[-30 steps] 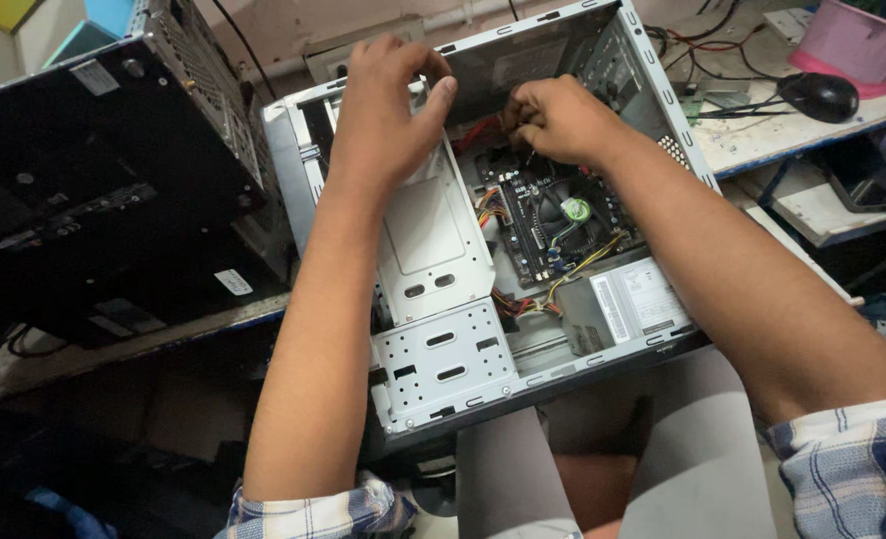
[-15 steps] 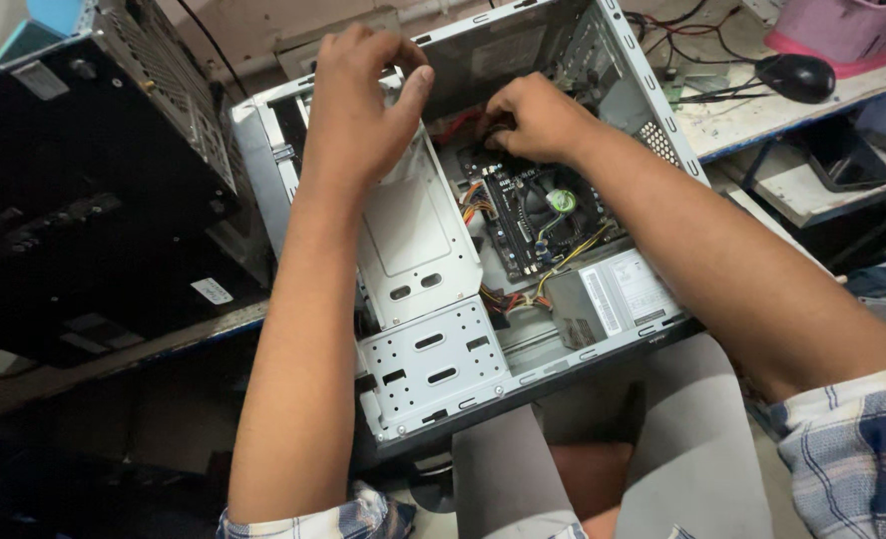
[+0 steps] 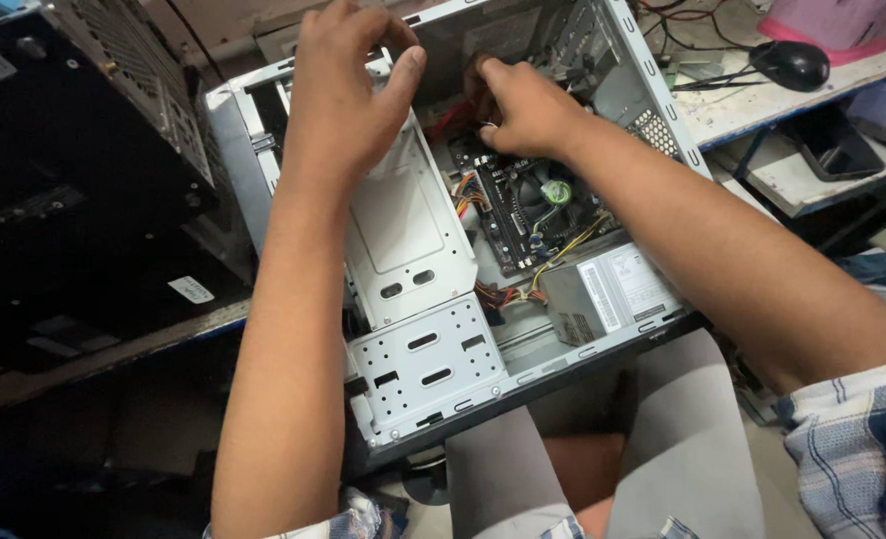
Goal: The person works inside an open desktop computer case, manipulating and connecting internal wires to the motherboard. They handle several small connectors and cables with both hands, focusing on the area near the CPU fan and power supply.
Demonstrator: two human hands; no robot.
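The left hand (image 3: 348,95) lay half-spread, fingers curled over the top edge of the open computer case (image 3: 433,260), thumb pressed on the grey drive bay plate (image 3: 403,220). The right hand (image 3: 523,105) reached inside with fingers bunched on wires above the motherboard (image 3: 533,205); whether it pinched anything, I couldn't tell. The power supply (image 3: 613,289) sat nearer the knees, a black mouse (image 3: 790,63) on the bench beyond.
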